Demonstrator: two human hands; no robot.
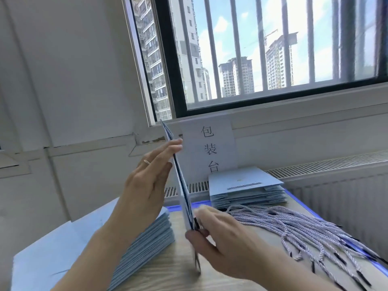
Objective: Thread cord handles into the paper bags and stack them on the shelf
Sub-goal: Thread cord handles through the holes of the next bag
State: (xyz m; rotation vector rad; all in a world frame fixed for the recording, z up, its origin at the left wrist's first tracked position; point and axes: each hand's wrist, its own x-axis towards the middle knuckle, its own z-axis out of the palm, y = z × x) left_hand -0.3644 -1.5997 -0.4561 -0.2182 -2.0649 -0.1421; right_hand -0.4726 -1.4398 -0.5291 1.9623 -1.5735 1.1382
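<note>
The paper bag (182, 185) is up off the counter (172, 269), folded flat and standing edge-on to us, tilted so its top corner leans toward the window (273, 49) and its lower end comes down close to the wood. The left hand (147, 185) lies flat against the bag's left face, fingers straight and together, so this grip is apart, pressing rather than clutching, and a ring (147, 162) shows on one finger. The right hand (218, 238) has the lower part of the bag, its grip clamped on it, thumb below and fingertips above pinching the edge. There's something small and dark right at those fingertips, too blurred to name. Just left of the held bag, under the left forearm, sits a thick stack of flat blue bags (147, 244), fanned slightly. Beyond the right hand, a loose pile of twisted pale cords (294, 225) with dark tips spreads across the counter toward the right edge. Behind those, a second stack of bags (247, 193) lies flat, and the top one carries a cord handle (244, 185) across its face. A white paper sign (210, 148) with printed characters stands against the wall behind that stack, under the barred window, and a radiator (336, 185) runs along the wall to the right.
</note>
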